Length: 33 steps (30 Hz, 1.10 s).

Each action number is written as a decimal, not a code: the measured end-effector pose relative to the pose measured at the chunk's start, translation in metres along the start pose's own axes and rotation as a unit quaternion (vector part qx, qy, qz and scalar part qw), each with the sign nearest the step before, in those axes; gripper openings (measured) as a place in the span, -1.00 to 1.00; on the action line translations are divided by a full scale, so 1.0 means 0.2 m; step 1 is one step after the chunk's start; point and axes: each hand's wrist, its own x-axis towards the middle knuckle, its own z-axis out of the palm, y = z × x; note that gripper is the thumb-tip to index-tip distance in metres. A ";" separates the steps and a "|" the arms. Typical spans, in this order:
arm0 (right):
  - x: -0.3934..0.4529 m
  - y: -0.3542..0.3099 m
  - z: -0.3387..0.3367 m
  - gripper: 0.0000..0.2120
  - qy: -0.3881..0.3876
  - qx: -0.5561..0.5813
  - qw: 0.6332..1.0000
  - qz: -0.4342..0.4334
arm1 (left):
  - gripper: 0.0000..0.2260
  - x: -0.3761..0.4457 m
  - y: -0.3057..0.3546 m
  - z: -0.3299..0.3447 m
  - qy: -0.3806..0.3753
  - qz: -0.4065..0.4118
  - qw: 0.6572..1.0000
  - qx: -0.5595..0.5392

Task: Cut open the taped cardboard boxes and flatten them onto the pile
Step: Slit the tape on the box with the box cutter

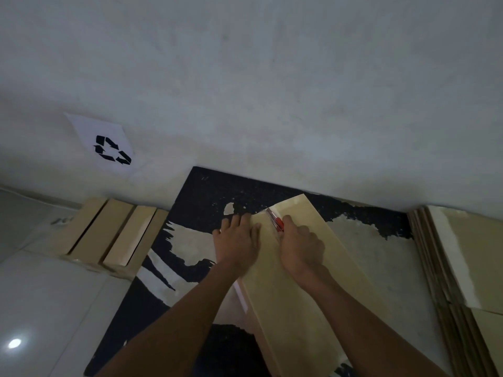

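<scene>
A long taped cardboard box [304, 289] lies on a worn black mat [206, 191], its far end near the wall. My left hand [238, 240] presses flat on the box's far left part, fingers spread. My right hand [300, 247] grips a red utility knife [275, 221], whose blade touches the top of the box near its far end. A pile of flattened cardboard [468, 268] sits at the right against the wall.
Several upright cardboard boxes [109, 235] stand in a row at the left by the wall. A paper sheet with a black recycling symbol [111, 149] hangs on the wall above them. Glossy white floor tiles [40, 308] lie at the lower left.
</scene>
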 end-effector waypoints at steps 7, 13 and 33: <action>0.00 -0.04 -0.01 -0.72 0.010 -0.024 1.000 -0.015 | -0.61 0.01 -0.01 0.01 0.012 0.002 1.000 -0.002; 0.03 -0.07 -0.08 -0.75 0.023 -0.100 0.993 -0.065 | -0.61 0.01 -0.01 0.02 0.011 -0.005 1.000 0.003; -0.44 0.22 -0.07 -0.80 -0.024 -0.100 0.993 -0.057 | -0.55 0.00 0.01 0.02 0.013 -0.022 1.000 0.008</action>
